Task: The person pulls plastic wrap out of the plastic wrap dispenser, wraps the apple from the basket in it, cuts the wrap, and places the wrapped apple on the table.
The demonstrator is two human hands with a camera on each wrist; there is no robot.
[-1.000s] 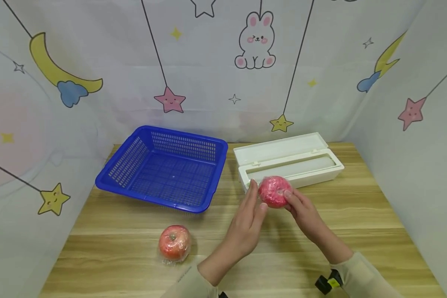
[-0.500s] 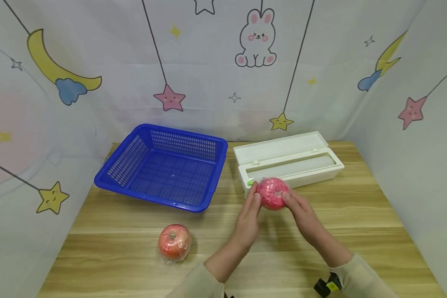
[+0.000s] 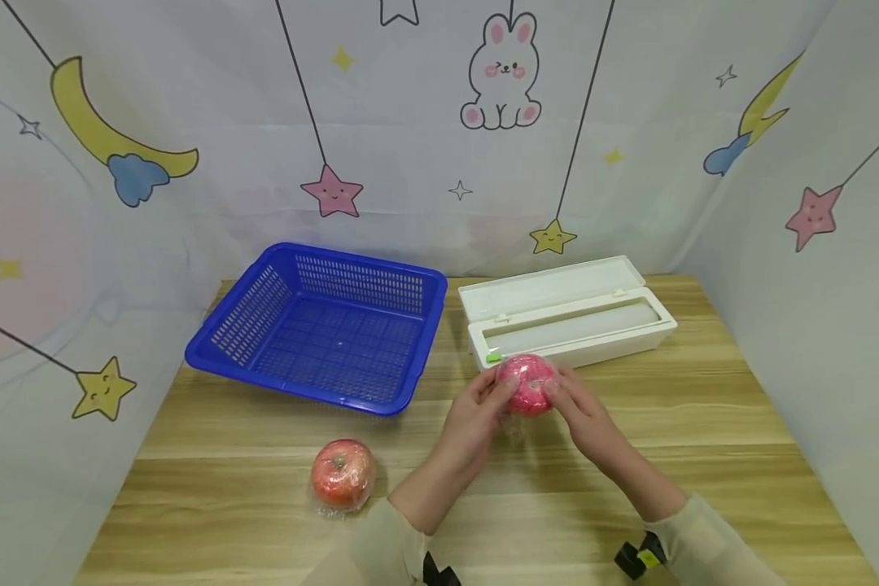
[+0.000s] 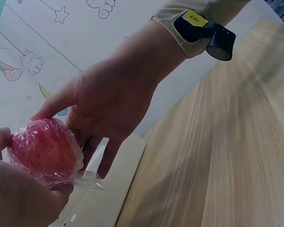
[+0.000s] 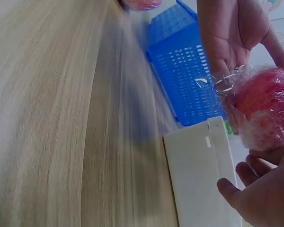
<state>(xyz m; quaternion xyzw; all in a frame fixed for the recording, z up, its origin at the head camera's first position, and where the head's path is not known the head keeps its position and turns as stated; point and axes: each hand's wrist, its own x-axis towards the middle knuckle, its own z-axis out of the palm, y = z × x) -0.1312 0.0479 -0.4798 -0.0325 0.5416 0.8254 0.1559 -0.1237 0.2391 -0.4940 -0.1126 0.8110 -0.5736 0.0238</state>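
A red apple point(image 3: 527, 386) in clear plastic film is held between both hands above the table, in front of an open white box. My left hand point(image 3: 467, 426) grips its left side, thumb on the near face. From the right, my right hand point(image 3: 592, 423) holds it between thumb and fingers. Loose crinkled film point(image 5: 228, 90) sticks out from the apple beside the left palm in the right wrist view. Another film-wrapped apple point(image 3: 343, 474) sits on the table, left of the left forearm, stem up.
The white cling film box point(image 3: 615, 348) stands at the back right, lid up, with a pale roll point(image 3: 571, 325) inside and a green slider point(image 3: 494, 357) at its left end. A blue plastic basket point(image 3: 315, 394) stands at the back left. Printed cloth walls point(image 3: 410, 122) surround the wooden table point(image 3: 703, 423).
The left hand has gone from flat fingers beside the apple to gripping it. Both hands and the held apple have shifted slightly left and nearer. The other apple has stayed put.
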